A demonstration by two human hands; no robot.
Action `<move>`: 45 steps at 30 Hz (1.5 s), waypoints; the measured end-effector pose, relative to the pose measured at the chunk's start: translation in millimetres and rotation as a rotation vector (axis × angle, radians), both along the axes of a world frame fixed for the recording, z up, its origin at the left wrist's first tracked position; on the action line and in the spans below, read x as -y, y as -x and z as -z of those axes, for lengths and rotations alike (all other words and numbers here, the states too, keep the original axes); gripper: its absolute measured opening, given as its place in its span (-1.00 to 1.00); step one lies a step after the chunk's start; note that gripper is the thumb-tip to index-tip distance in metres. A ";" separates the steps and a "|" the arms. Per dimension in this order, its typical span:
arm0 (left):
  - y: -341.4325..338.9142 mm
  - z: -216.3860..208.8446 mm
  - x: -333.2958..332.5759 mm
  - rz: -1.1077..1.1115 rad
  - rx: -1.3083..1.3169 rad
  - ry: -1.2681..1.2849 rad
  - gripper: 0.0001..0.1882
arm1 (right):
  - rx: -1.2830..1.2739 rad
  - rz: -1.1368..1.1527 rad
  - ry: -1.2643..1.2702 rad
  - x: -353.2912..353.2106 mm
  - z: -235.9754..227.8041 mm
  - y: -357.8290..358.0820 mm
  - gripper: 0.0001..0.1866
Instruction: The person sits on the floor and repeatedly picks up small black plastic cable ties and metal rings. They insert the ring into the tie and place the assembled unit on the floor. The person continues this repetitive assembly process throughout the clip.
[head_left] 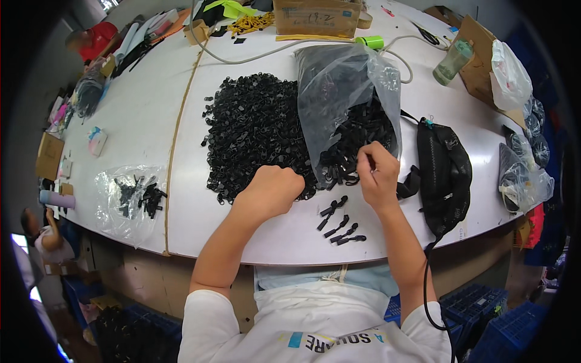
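My left hand (275, 190) rests at the near edge of a wide pile of small black zipper sliders (251, 133). Its fingers are curled closed, and what they hold, if anything, is hidden. My right hand (379, 172) is at the mouth of a clear plastic bag (321, 91), thumb and fingers pinched together. Black zipper pulls (363, 130) fill the bag's mouth and spill onto the table; whether one is in my pinch cannot be made out. Several finished-looking black pulls with sliders (345, 230) lie in a loose row between my forearms.
Right of the bag lies a black waist bag (445, 175) with a strap. A smaller clear bag (133, 202) with black pulls sits on the left. Behind are a cardboard box (318, 18), a grey cable (242, 62) and a green bottle (452, 62). Other people are at the far left.
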State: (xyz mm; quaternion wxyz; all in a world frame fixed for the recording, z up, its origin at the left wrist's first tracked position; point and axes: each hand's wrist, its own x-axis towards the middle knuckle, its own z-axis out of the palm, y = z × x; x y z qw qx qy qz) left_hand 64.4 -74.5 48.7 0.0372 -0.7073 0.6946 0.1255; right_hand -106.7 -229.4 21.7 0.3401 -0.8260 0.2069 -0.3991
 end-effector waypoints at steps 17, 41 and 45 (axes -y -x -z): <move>-3.5 -17.4 0.0 0.109 -0.793 0.458 -0.83 | -0.007 -0.467 -0.383 -18.8 -22.4 7.9 -0.78; 1.8 -1.8 14.7 0.286 -1.047 0.483 -0.81 | -0.138 -0.640 -0.020 -12.1 -23.6 17.6 -0.92; 4.3 -7.7 6.5 0.290 -1.023 0.495 -0.81 | -0.182 -0.759 -0.256 -14.9 -29.6 14.4 -0.92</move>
